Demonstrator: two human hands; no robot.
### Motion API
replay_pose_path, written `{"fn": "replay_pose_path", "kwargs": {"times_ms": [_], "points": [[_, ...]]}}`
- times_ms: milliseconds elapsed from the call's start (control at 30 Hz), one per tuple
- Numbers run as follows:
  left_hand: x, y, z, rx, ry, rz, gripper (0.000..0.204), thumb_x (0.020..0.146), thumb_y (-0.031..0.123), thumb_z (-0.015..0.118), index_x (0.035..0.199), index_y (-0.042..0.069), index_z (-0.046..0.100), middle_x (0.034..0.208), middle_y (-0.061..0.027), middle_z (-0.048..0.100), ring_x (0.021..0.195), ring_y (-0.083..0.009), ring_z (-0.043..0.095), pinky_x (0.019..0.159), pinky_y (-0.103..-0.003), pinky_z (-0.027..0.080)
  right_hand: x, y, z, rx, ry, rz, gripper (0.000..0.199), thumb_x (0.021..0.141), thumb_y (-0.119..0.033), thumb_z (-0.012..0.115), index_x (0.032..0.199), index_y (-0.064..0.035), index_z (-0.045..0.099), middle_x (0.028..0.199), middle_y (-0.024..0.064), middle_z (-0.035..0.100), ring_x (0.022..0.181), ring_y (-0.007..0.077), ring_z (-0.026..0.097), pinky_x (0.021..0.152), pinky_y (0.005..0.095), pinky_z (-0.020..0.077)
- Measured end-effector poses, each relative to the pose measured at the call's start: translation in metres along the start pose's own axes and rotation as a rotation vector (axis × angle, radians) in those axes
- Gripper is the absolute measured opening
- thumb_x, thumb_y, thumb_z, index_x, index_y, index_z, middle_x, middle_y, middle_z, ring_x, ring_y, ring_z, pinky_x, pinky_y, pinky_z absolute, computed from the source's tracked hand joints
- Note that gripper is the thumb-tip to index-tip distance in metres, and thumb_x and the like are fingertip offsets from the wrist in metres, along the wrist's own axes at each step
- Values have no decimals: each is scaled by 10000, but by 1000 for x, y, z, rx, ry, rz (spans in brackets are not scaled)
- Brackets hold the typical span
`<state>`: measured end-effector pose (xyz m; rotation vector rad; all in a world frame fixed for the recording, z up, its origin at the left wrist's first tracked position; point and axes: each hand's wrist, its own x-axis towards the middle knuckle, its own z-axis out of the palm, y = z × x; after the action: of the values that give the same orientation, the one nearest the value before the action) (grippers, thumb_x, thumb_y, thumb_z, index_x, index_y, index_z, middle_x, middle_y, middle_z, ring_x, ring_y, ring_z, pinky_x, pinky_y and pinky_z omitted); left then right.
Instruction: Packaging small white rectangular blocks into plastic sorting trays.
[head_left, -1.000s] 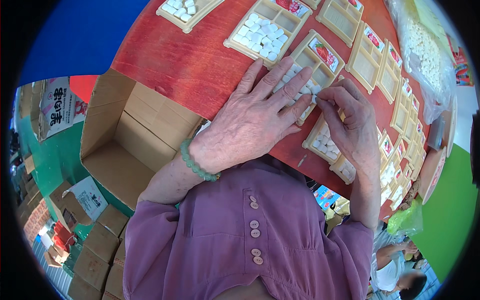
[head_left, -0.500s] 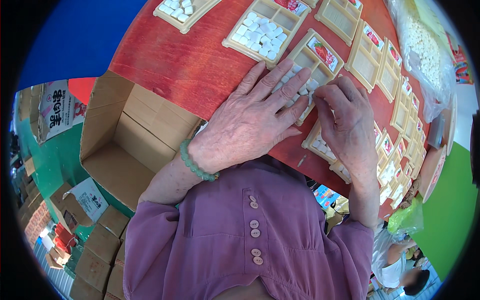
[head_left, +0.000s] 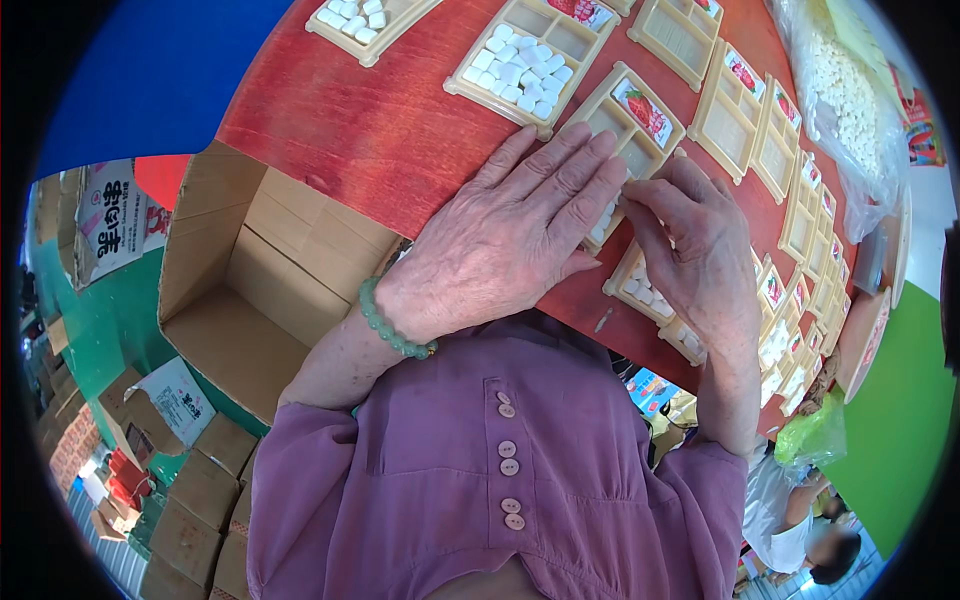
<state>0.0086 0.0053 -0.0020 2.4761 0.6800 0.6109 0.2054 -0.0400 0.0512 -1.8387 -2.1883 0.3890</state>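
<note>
My left hand (head_left: pixel 520 225), with a green bead bracelet (head_left: pixel 385 325) at its wrist, lies flat with its fingers stretched over a cream plastic tray (head_left: pixel 638 152). Its palm and fingers hide most of the small white marshmallow-like pieces (head_left: pixel 603 222) in that tray. A strawberry-printed card (head_left: pixel 643 112) fills one corner compartment. At the tray's right side, my right hand (head_left: pixel 695 235) is closed in a pinch, fingertips close to my left fingers; whatever they hold is hidden. Just beyond my left hand sits another tray (head_left: pixel 571 42), its large compartment full of white pieces (head_left: pixel 520 70).
More cream trays (head_left: pixel 728 125) run along the right of the red table (head_left: pixel 340 110). A clear bag of white pieces (head_left: pixel 845 100) lies at the far right. An open cardboard box (head_left: pixel 275 250) stands at the table's left edge, with stacked cartons (head_left: pixel 185 535) below. Another person (head_left: pixel 785 530) is at lower right.
My left fingers have drawn closer together and now cover more of the white pieces. My right hand keeps its pinch and has barely shifted.
</note>
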Motion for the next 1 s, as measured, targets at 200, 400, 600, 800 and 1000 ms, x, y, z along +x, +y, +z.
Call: {"fn": "replay_pose_path", "kwargs": {"times_ms": [200,400,600,800,1000], "points": [[-1,0,-2,40,-20,-15,698,815,306,719,1376,-14,453,1507,-148,391,1412,-291,361,1152,-471,295,-2,1,-9,125,-10,84,170,824,3,675,993,-11,678,839,102,591,762,253,596,704,361,490],[-2,0,0,46,-12,-4,627,827,307,710,1328,-13,514,1479,-136,434,1400,-277,383,1149,-466,303,-1,2,-6,71,-13,-5,310,841,19,646,1140,-56,673,824,106,568,769,259,580,711,367,485],[-1,-1,0,60,-21,2,603,831,302,710,1323,2,530,1462,-133,457,1393,-266,395,1150,-463,301,-8,0,-1,-68,-31,12,381,853,3,628,1221,-92,642,845,91,560,789,264,563,763,383,465],[-2,-1,0,51,-20,23,637,818,289,721,1349,8,509,1478,-135,436,1393,-267,395,1153,-465,293,-15,-9,-4,-226,-68,35,424,848,-18,650,1261,-104,612,854,79,558,804,239,550,776,348,442],[0,1,-3,40,-6,13,668,805,278,731,1358,-7,487,1496,-143,408,1397,-279,387,1153,-468,293,-10,-4,-3,-88,34,-8,324,842,-23,666,1160,-85,662,838,75,561,793,244,566,771,358,448]]}}
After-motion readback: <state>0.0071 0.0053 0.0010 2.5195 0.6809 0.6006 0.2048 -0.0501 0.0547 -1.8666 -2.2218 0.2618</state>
